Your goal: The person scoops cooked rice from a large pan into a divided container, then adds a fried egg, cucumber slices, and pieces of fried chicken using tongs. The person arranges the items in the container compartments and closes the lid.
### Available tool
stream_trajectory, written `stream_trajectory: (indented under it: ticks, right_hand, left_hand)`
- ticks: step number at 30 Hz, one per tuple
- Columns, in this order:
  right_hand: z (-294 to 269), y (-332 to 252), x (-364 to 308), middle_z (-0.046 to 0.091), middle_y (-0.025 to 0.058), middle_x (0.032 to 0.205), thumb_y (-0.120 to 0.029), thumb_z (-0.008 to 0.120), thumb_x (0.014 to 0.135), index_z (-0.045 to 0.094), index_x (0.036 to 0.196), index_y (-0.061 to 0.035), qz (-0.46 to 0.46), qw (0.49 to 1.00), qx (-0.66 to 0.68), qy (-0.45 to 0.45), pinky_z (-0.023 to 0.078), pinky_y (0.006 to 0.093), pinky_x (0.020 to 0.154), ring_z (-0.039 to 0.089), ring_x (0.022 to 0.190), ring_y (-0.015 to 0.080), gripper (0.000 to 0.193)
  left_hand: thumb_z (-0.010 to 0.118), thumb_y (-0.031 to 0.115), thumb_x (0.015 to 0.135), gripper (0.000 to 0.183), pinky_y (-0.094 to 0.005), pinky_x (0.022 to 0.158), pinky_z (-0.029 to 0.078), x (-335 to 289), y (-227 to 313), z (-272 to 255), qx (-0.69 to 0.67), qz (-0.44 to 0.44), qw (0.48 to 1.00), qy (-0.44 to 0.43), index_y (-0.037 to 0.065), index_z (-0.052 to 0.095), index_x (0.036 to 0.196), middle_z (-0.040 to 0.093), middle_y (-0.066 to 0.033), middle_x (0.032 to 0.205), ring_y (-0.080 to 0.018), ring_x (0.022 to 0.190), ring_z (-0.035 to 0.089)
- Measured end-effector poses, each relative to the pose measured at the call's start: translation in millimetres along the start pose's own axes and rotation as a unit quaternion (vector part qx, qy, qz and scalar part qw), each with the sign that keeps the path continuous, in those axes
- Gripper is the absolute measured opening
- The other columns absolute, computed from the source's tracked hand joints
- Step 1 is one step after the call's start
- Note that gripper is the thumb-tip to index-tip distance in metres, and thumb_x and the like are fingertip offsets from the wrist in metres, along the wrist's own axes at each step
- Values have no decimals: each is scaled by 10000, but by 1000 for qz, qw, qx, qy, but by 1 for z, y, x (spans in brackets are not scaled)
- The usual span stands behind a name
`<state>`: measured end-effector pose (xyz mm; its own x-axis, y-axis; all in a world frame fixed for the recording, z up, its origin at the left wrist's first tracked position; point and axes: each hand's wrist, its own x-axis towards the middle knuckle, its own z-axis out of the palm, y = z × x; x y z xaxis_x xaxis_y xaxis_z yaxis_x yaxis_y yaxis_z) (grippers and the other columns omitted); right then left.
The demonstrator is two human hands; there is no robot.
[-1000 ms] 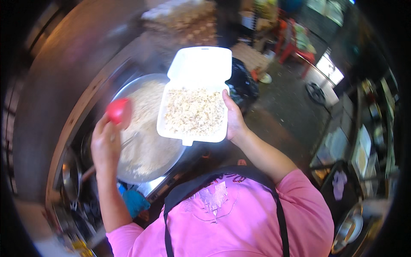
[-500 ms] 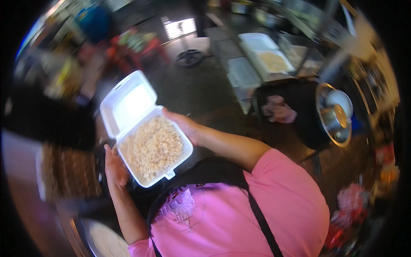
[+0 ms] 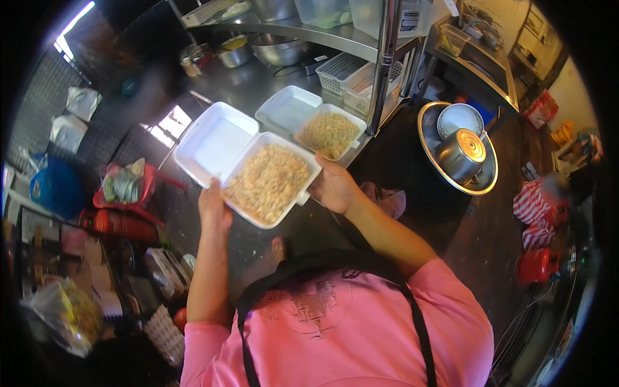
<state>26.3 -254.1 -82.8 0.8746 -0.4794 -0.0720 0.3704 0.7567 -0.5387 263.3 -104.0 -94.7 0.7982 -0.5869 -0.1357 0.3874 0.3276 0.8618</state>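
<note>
My two hands carry an open white foam takeaway box (image 3: 216, 140) between them, its lid folded back to the far left. Light brown fried rice (image 3: 267, 184) fills its base. My left hand (image 3: 215, 209) grips the near left side near the hinge, and my right hand (image 3: 335, 184) supports the right side, its fingers partly hidden under the box. Just beyond, on the edge of a steel counter (image 3: 240, 87), lies a second open foam box (image 3: 289, 108) with similar rice (image 3: 329, 134) in it.
Metal bowls (image 3: 280, 49) and white plastic baskets (image 3: 338, 71) stand farther back on the counter, under a steel shelf (image 3: 303, 27). Right of it, a wide metal basin (image 3: 425, 145) holds a saucepan (image 3: 456, 160). A red stool (image 3: 132, 201) and a red gas cylinder (image 3: 119, 224) are at left.
My view has turned right toward the counter. The held box has come close to the second box, still in both hands.
</note>
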Motion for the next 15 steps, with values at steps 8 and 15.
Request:
stream_trajectory:
  ticks: [8,15]
  right_hand:
    - [48,58,-12,563,87,1168,-195,589,912,466,1263,-66,-243,946,-76,203,402,407,955,533,1060,232,394]
    - [38,58,28,511,131,1314,-242,624,891,398,1372,-39,-245,889,-239,305,330,453,1042,442,1230,273,569]
  left_hand:
    - [476,147,983,358,-397,766,541,-15,22,12,65,1,996,-60,-44,359,1262,529,-188,1138,-274,979,596]
    - [536,116,917,425,-331,833,460,67,-52,-25,299,38,949,-88,-37,360,1273,520,-209,1160,-261,1040,540]
